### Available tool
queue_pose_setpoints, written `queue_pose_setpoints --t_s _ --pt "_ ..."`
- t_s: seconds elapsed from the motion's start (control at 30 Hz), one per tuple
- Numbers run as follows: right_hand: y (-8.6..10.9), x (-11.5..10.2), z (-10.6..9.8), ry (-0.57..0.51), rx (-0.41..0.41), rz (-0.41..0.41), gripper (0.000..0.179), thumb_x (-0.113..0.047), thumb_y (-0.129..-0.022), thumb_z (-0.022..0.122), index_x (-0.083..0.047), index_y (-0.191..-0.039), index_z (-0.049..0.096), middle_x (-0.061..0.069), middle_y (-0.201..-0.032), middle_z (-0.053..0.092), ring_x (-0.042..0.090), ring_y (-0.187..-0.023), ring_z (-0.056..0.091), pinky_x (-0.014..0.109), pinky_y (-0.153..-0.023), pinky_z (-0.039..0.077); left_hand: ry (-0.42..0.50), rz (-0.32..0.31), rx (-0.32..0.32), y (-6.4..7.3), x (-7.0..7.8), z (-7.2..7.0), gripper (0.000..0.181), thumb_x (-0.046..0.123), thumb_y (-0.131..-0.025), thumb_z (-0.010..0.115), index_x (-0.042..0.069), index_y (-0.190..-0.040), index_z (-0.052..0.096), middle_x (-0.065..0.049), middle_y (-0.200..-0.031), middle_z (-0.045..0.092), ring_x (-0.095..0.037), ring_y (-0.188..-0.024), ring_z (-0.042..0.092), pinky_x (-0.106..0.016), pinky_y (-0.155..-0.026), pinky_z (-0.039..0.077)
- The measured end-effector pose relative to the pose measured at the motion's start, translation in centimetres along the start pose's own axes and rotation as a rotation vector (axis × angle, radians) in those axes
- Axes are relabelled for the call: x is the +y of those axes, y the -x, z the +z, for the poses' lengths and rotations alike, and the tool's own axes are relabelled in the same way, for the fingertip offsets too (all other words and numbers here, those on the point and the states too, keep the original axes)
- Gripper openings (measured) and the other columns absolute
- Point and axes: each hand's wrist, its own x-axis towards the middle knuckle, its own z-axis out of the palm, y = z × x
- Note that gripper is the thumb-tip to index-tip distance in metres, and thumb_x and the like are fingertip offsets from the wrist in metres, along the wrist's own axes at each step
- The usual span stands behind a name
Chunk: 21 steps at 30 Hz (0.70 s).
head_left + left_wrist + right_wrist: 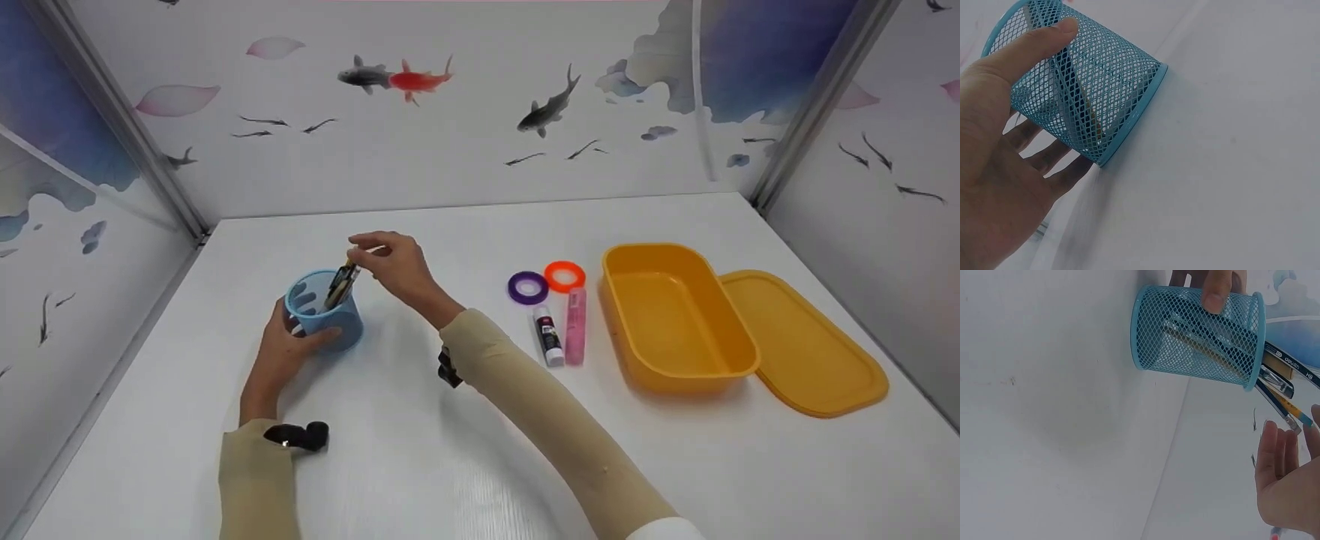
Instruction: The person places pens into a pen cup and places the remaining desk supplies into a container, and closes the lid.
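My left hand [289, 349] grips a light blue mesh pencil cup [345, 330] from its near side, thumb across the outer wall. In the left wrist view the cup [1112, 73] appears with long thin items inside, behind the mesh. At the rim, my right hand [397, 266] pinches the upper end of a yellow pencil with a blue end [1292, 408]. Beside it a dark pencil marked HB [1292, 363], a silver-and-black item [1276, 381] and a dark stick with a metal end [1283, 410] poke out. The right fingertips are partly cut off in the right wrist view.
To the right lie a purple tape ring [529, 288], an orange tape ring [564, 277], a glue stick [548, 337] and a pink flat stick [575, 328]. Farther right stands a yellow box [664, 322], its lid [817, 349] beside it. Printed walls [480, 150] border the white table.
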Motion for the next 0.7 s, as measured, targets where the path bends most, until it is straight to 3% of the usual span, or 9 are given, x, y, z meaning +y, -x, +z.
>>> queue_pose_setpoints --t_s 0.4,0.7 --pt "0.9 -2.0 -2.8 0.072 -0.034 0.011 0.033 -0.029 -0.096 0.069 -0.016 -0.127 0.069 0.003 -0.120 0.068 0.013 -0.106 0.066 0.025 -0.088 0.058 -0.016 0.003 -0.004 0.0 0.0 -0.1 0.109 0.038 -0.085 0.080 0.012 -0.161 0.006 -0.016 -0.167 0.021 -0.041 -0.155 0.018 -0.059 -0.124 0.024" --pt "2.7 -3.3 -5.3 0.071 -0.080 0.000 0.033 -0.028 -0.097 0.066 -0.017 -0.128 0.068 0.002 -0.123 0.068 0.012 -0.108 0.065 0.025 -0.090 0.058 -0.008 0.012 -0.016 0.0 -0.1 -0.1 0.109 0.039 -0.085 0.079 0.012 -0.161 0.005 -0.016 -0.167 0.020 -0.041 -0.155 0.017 -0.058 -0.125 0.024"
